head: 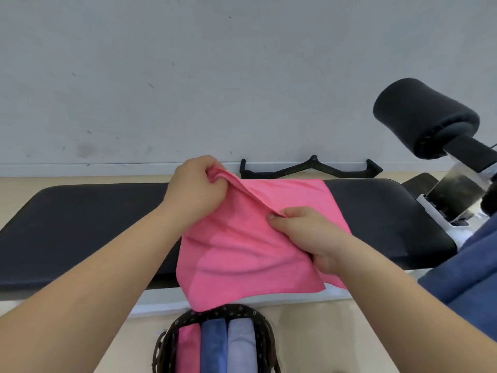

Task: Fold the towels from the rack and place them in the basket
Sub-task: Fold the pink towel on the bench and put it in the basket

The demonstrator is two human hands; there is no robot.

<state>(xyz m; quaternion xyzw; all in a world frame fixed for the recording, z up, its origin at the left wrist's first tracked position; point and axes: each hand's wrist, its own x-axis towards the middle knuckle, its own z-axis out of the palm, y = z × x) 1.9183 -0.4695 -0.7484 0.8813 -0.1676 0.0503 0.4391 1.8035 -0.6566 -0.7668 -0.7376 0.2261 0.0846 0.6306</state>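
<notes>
Left hand (196,192) and right hand (304,232) are pinching the pink towel (242,254) closed; corners should be meeting evenly before creasing.

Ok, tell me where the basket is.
Bottom centre of the head view: the basket sits on the floor, below the pink towel and holding three folded towels.
</notes>
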